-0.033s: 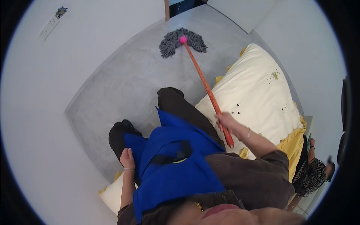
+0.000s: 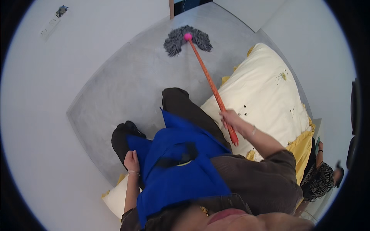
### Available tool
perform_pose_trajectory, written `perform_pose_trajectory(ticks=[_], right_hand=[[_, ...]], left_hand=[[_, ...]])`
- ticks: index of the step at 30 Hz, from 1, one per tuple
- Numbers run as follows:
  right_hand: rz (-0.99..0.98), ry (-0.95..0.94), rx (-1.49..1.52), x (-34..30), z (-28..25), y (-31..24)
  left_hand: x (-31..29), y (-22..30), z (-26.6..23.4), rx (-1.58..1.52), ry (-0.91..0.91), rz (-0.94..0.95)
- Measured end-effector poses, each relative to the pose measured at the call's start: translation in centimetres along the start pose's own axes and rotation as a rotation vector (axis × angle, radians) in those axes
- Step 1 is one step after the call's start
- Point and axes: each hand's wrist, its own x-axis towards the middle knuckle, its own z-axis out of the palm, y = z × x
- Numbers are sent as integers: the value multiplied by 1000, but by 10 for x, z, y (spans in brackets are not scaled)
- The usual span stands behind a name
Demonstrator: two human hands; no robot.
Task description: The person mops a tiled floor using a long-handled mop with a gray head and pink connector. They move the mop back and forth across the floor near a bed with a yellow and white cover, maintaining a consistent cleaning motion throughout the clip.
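Note:
My right hand (image 2: 231, 118) is wrapped round the upper part of the orange-red handle (image 2: 210, 81) of a mop. The handle slants away from me, and its end sticks out just behind my fist. At the far end a pink ball joint (image 2: 187, 36) meets the shaggy grey mop head (image 2: 175, 41), which lies spread on the floor. My left hand (image 2: 131, 161) is curled closed beside my left leg, next to the blue apron (image 2: 181, 134). Nothing shows in its fingers.
To my right a bed with a cream quilt (image 2: 262, 92) and yellow ruffles borders the grey floor (image 2: 115, 84). Cream bedding (image 2: 117, 200) shows at lower left. White walls enclose the room, with a socket strip (image 2: 50, 27) at upper left. Another person (image 2: 322, 179) is at far right.
The mop has slid slightly away from me, toward the far wall. My right hand has moved a little forward with the handle. My left hand has hardly moved.

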Motion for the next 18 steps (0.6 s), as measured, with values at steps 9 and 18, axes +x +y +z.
perform_pose_trajectory(ticks=[9,18], right_hand=[[-57,0,194,138,3,-84],[-115,216,-124,275,-26,-106]], left_hand=[[11,27,-17,98,-48,-35],[21,31,-4,83,-48,-38]])
